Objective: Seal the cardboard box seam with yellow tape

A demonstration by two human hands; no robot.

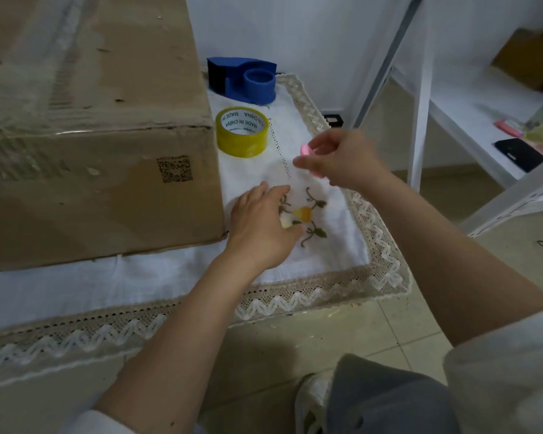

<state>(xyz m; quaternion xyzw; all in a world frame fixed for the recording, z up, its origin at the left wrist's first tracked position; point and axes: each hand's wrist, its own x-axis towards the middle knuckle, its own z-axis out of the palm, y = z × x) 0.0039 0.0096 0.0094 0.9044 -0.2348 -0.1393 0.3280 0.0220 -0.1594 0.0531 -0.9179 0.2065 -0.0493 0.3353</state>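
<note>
A large cardboard box (88, 130) fills the left of the table; clear tape shines along its top. Just right of the box's corner a roll of yellow tape (242, 132) lies flat on the white cloth. Behind it stands a blue tape dispenser (243, 79) with nothing on its hub. My left hand (262, 225) rests palm down on the cloth beside the box, fingers spread. My right hand (339, 158) hovers right of the roll, blurred, pinching a small pink object (305, 150).
The table wears a white cloth with a lace border (298, 296) and embroidered flowers (308, 216). A white shelf (470, 114) at right holds a black phone (519, 154) and small items. Tiled floor and my shoe (314, 402) lie below.
</note>
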